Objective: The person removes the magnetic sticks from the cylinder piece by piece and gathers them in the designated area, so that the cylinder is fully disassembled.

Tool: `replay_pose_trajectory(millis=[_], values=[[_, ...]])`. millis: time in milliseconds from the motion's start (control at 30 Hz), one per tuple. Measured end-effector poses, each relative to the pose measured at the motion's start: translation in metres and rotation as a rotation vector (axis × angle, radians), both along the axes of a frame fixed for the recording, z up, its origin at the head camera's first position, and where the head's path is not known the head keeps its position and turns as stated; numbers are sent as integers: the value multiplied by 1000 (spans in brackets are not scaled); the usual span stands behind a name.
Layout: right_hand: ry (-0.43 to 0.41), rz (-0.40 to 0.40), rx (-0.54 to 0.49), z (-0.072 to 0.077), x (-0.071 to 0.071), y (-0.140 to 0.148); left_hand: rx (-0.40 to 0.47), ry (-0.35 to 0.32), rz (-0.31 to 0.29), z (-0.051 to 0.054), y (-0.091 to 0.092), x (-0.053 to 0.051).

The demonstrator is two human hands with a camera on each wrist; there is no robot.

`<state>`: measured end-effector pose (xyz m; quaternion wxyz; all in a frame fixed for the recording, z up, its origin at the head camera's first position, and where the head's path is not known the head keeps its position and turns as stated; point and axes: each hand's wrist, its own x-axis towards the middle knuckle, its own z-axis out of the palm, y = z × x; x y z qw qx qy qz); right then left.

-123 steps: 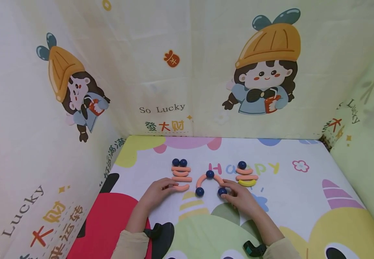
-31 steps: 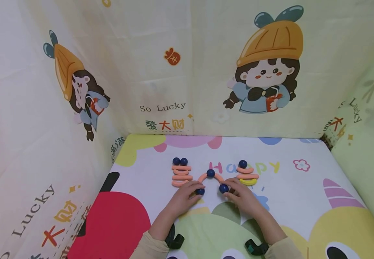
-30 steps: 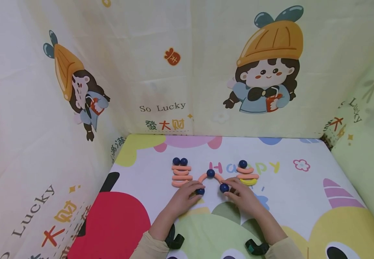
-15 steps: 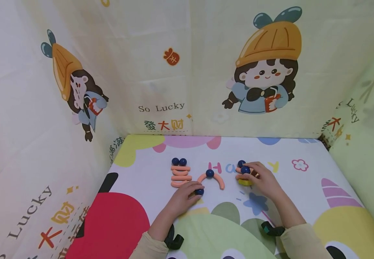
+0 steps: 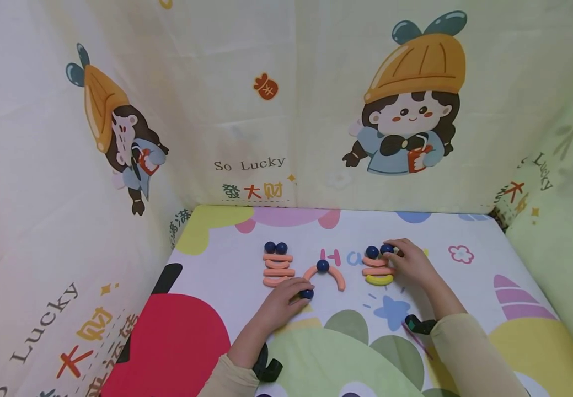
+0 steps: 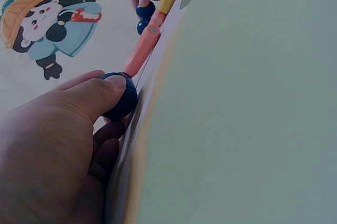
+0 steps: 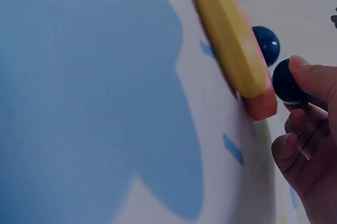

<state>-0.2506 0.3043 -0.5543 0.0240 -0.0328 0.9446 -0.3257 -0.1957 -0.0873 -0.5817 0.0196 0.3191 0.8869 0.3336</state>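
Observation:
My left hand pinches a dark blue ball at the lower left end of an arch. The arch has two curved pink pieces, the right one in full sight, with another blue ball on top. At the right-hand group, my right hand pinches a dark blue ball between thumb and fingers. That ball is beside another blue ball at the group's far end. Below them lie pink pieces and a curved yellow piece.
Left of the arch, two blue balls top a column of straight and curved pink pieces. All lie on a printed tabletop. Cartoon-printed cloth walls stand at the back and both sides.
My right hand has carried a blue ball from the arch's lower right end to the right group's far end. My left hand earlier went from the left column's nearest pink piece to the arch's lower left ball.

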Motion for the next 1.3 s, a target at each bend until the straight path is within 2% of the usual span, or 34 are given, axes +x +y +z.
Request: replay_pose_trajectory(millis=[200, 433, 767, 900, 1067, 1300], values=[[-27, -12, 16, -8, -8, -1, 10, -16, 2, 0, -1, 0], [-37, -22, 15, -12, -9, 0, 14, -24, 1, 0, -1, 0], [-82, -32, 7, -5, -6, 0, 3, -14, -3, 0, 0, 0], [-45, -56, -2, 4, 2, -3, -14, -5, -4, -1, 1, -1], [-17, -78, -61, 15, 19, -19, -39, 0, -1, -1, 1, -1], [91, 25, -136, 18, 48, -60, -36, -10, -3, -2, 1, -1]])
